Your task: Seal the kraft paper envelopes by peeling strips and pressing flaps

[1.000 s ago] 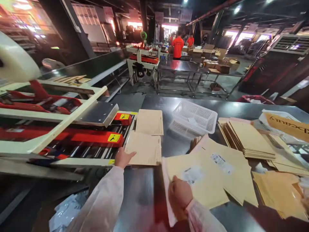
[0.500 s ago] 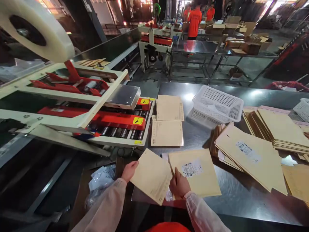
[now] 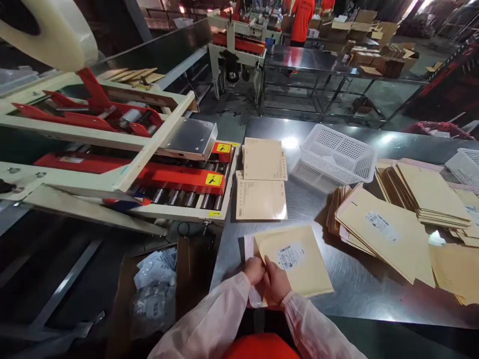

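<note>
A tan padded envelope [image 3: 299, 259] with a white label lies at the near edge of the steel table [image 3: 359, 284]. My left hand [image 3: 254, 270] and my right hand [image 3: 277, 279] meet at its near left corner, fingers closed on the envelope's opening. A pale sheet edge [image 3: 248, 249] pokes out along the envelope's left side. Two stacks of cream paper sheets [image 3: 262, 199] lie just beyond, beside the taping machine.
A carton taping machine [image 3: 149, 174] with red guides and a tape roll [image 3: 52, 30] stands left. White basket [image 3: 337, 157], labelled envelopes [image 3: 381, 229] and stacked envelopes [image 3: 426, 192] fill the right. A box of plastic bags [image 3: 157, 284] sits below left. People in orange work far back.
My left hand took a cream sheet from the near stack, brought it to the envelope, and the sheet now sits mostly inside. Both hands have come together at the envelope's corner.
</note>
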Demonstrator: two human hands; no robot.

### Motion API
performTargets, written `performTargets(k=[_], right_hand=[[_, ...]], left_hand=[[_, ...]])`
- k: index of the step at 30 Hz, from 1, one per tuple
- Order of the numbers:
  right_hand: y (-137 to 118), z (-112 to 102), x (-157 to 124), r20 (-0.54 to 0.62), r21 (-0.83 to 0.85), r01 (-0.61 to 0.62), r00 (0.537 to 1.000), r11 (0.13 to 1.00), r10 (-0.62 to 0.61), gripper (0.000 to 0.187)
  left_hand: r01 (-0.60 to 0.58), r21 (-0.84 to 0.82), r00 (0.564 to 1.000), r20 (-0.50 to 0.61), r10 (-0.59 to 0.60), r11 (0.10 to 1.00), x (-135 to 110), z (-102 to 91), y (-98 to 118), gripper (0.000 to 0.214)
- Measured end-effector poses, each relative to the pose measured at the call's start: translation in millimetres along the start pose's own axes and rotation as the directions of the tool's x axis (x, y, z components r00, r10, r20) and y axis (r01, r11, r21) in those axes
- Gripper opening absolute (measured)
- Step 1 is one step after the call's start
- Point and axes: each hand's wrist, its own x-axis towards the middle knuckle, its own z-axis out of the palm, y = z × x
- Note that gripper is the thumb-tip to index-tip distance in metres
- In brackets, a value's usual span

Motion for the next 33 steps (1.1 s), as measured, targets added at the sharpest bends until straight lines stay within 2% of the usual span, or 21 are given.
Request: performTargets(k=[2, 5, 7, 9, 11, 13, 16, 18, 19, 20, 21, 22, 23, 24, 25, 26, 28, 29, 31, 33], right_hand=[[1.7, 4.6, -1.5, -0.039, 0.040, -0.012, 0.999, 0.999, 0.014, 0.059], [3.4, 5.0, -2.0, -0.054, 0.094, -0.013, 0.998, 0.995, 0.018, 0.056], [7.0, -1.7, -0.1, -0.092, 0.077, 0.012, 0.996, 0.997, -0.005, 0.057], [17.4, -12.6, 4.2, -0.157, -0.032, 0.041, 0.987, 0.999, -0.046, 0.060], [34.9, -23.0, 9.0, -0.161, -0.178, 0.064, 0.982, 0.982, -0.093, 0.061], [54.6, -28.3, 10.8, -0.136, -0.268, 0.025, 0.989, 0.963, -0.064, 0.064], [74.3, -25.7, 3.9, -0.173, -0.315, -0.140, 0.981, 0.939, 0.089, 0.067], [77.2, -21.0, -4.5, -0.216, -0.326, -0.226, 0.963, 0.918, 0.161, 0.064], [76.2, -18.7, -8.4, -0.221, -0.332, -0.224, 0.963, 0.916, 0.155, 0.061], [74.5, -16.7, -11.3, -0.215, -0.337, -0.190, 0.969, 0.922, 0.121, 0.059], [72.6, -14.9, -13.1, -0.200, -0.337, -0.136, 0.977, 0.932, 0.070, 0.058], [71.1, -13.1, -13.6, -0.178, -0.331, -0.075, 0.984, 0.941, 0.016, 0.056], [70.4, -11.4, -13.1, -0.158, -0.319, -0.023, 0.987, 0.947, -0.029, 0.055], [70.7, -9.4, -11.7, -0.144, -0.305, 0.010, 0.988, 0.952, -0.057, 0.054], [72.3, -7.0, -9.9, -0.142, -0.290, 0.021, 0.988, 0.957, -0.064, 0.053], [75.1, -4.4, -7.9, -0.148, -0.279, 0.022, 0.987, 0.960, -0.065, 0.052], [83.7, 2.0, -4.7, -0.179, -0.274, 0.039, 0.980, 0.961, -0.090, 0.053], [89.0, 5.6, -3.7, -0.205, -0.279, 0.053, 0.972, 0.959, -0.113, 0.054], [100.3, 13.1, -2.4, -0.275, -0.313, 0.066, 0.949, 0.948, -0.157, 0.055], [110.7, 20.1, -1.2, -0.346, -0.361, 0.065, 0.917, 0.930, -0.199, 0.053]], left_hand=[[-0.027, 0.115, 0.990, -0.132, 0.043, 0.993, 10.0, -17.7, 11.7, 0.009], [-0.105, 0.280, 0.922, -0.333, 0.199, 0.954, 25.4, -55.8, 17.0, 0.027], [-0.144, 0.325, 0.898, -0.354, 0.262, 0.935, 38.2, -70.5, 16.0, 0.024], [-0.151, 0.288, 0.908, -0.337, 0.248, 0.946, 50.7, -73.6, 13.4, 0.017], [-0.147, 0.217, 0.897, -0.382, 0.223, 0.965, 57.1, -74.4, 8.8, 0.019], [-0.137, 0.129, 0.867, -0.465, 0.182, 0.982, 52.5, -85.5, 1.5, 0.029], [-0.091, 0.029, 0.807, -0.583, 0.091, 0.995, 25.3, -128.3, -13.4, 0.034], [-0.034, 0.006, 0.751, -0.660, 0.030, 0.999, 4.0, -156.3, -21.2, 0.030], [-0.011, -0.001, 0.705, -0.709, 0.007, 1.000, -4.0, -162.7, -22.7, 0.031], [0.017, 0.004, 0.667, -0.745, -0.009, 1.000, -9.2, -161.3, -22.0, 0.035], [0.049, 0.032, 0.659, -0.752, -0.009, 0.998, -11.2, -151.6, -19.2, 0.040], [0.078, 0.085, 0.684, -0.729, 0.008, 0.993, -10.4, -134.1, -14.5, 0.045], [0.117, 0.169, 0.751, -0.660, 0.024, 0.979, -7.2, -110.6, -8.5, 0.050], [0.113, 0.292, 0.859, -0.510, 0.055, 0.950, -2.7, -83.4, -2.2, 0.051], [0.073, 0.397, 0.926, -0.368, 0.086, 0.915, 2.1, -55.5, 3.9, 0.054], [0.055, 0.438, 0.946, -0.309, 0.093, 0.897, 6.5, -29.1, 9.1, 0.055], [-0.049, 0.483, 0.968, -0.193, 0.161, 0.874, 12.8, 12.5, 16.5, 0.058], [-0.115, 0.497, 0.965, -0.150, 0.216, 0.860, 15.5, 26.4, 19.6, 0.058], [-0.216, 0.565, 0.944, -0.086, 0.317, 0.796, 24.9, 42.0, 28.5, 0.048], [-0.207, 0.662, 0.926, -0.106, 0.362, 0.721, 45.2, 47.3, 44.5, 0.034]])
